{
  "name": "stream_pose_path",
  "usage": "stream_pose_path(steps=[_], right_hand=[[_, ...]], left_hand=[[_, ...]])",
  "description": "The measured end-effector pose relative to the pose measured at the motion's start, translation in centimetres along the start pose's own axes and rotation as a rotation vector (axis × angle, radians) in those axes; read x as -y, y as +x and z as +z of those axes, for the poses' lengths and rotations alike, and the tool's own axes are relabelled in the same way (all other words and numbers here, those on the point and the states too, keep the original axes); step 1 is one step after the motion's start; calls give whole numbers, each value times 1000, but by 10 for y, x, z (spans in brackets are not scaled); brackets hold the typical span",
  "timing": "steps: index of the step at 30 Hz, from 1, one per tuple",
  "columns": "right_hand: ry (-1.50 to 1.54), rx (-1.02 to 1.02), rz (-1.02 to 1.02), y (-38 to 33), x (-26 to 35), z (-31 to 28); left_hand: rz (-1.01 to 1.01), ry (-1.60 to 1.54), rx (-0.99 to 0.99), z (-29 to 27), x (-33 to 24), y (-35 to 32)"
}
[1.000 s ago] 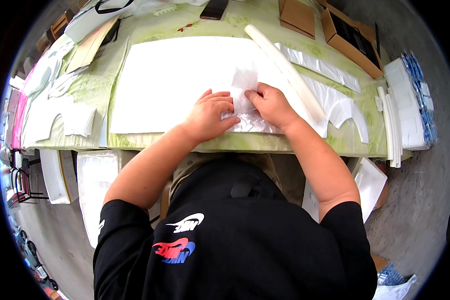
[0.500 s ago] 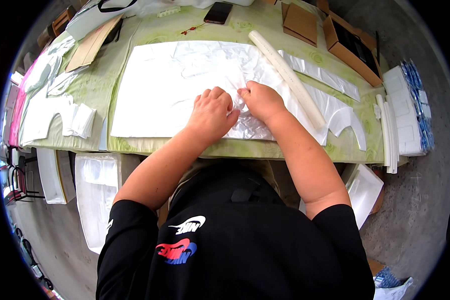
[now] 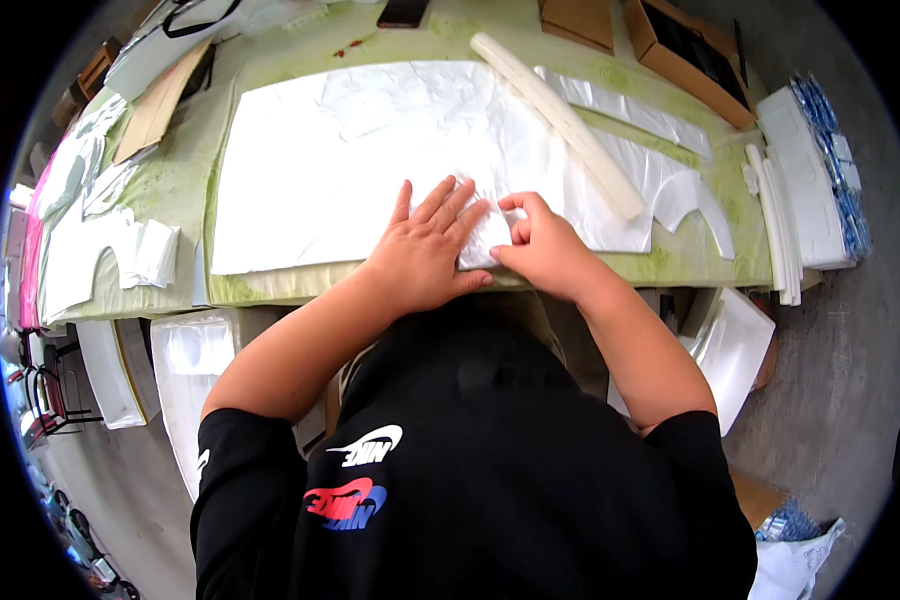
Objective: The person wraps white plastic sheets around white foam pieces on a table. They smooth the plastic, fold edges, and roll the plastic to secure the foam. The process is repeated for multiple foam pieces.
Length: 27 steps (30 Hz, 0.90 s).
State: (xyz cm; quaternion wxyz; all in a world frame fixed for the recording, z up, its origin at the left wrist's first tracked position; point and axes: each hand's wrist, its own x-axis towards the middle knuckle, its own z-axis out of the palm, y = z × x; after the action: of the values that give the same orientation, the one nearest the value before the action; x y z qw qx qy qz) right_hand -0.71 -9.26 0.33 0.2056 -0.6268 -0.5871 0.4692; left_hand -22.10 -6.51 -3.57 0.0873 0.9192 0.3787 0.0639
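Note:
My left hand [image 3: 425, 248] lies flat with fingers spread on a large white plastic sheet [image 3: 310, 170] at the table's near side. Under and beside its fingertips is a small folded, crinkled piece of thin plastic film [image 3: 482, 235]. My right hand [image 3: 548, 248] is at that film's right edge, its fingers bent and the thumb and index finger apart. Whether its fingertips grip any film is hard to see. A long cream-coloured tube [image 3: 560, 125] rests slantwise across the sheet's right part, beyond my right hand.
White cut-out pieces [image 3: 155, 255] lie at the left, beside a cardboard piece [image 3: 160, 105]. Right of the tube are a plastic strip [image 3: 625, 110] and a curved white piece [image 3: 695, 200]. A cardboard box [image 3: 685, 60] stands far right; a phone [image 3: 402, 12] lies at the back.
My left hand has flattened and spread over the film. My right hand has moved slightly down and right, its pinch loosened. The raised, bunched film now lies folded flat.

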Motion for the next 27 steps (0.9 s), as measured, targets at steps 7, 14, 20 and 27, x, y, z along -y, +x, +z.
stream_pose_path(steps=[7, 14, 20, 27], right_hand=[[-344, -389, -777, -27, -24, -8], [-472, -372, -846, -1, -46, -17], [-532, -299, -921, 4, -47, -19], [-527, -374, -867, 14, -56, -14]], left_hand=[[144, -90, -8, -11, -3, -12], [58, -206, -68, -7, 3, -7], [45, -200, -122, -7, -3, -4], [-118, -320, -230, 0, 0, 7]])
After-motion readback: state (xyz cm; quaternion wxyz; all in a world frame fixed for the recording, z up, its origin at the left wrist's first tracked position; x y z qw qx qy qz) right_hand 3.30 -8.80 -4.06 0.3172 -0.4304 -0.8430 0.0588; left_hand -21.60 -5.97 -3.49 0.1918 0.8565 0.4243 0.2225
